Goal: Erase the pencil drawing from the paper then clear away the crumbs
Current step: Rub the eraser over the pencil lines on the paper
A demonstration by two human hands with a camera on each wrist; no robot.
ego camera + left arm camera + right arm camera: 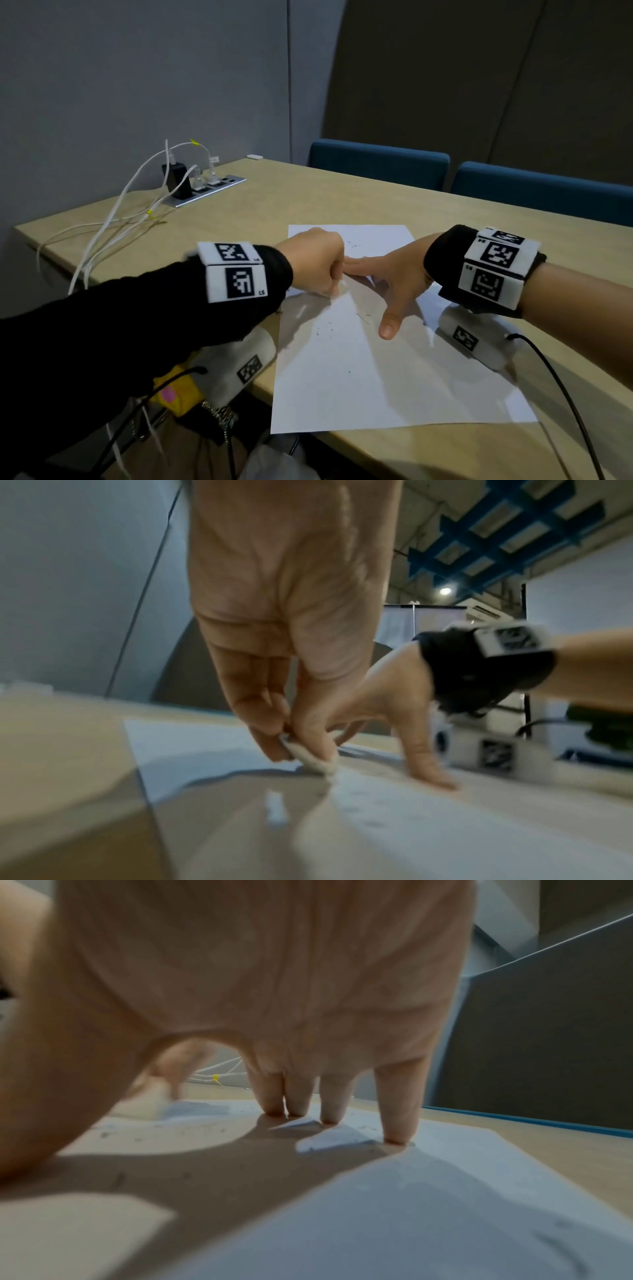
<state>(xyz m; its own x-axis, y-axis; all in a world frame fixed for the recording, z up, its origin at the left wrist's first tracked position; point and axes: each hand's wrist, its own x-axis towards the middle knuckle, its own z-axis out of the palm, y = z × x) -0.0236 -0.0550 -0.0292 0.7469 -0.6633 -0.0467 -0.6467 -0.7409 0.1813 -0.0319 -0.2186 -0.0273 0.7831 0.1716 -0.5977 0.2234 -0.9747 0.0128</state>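
White eraser (316, 761) pinched in left hand (313, 262) on paper (359, 377); right hand (394, 281) fingers straight, splayed, pressing it.

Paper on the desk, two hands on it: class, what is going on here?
A person is rubbing pencil marks off a sheet of paper on a wooden table. The left hand pinches a small white eraser and presses it onto the sheet. The right hand holds the paper flat with spread, straight fingers. Dark eraser crumbs lie scattered on the paper, not yet cleared.
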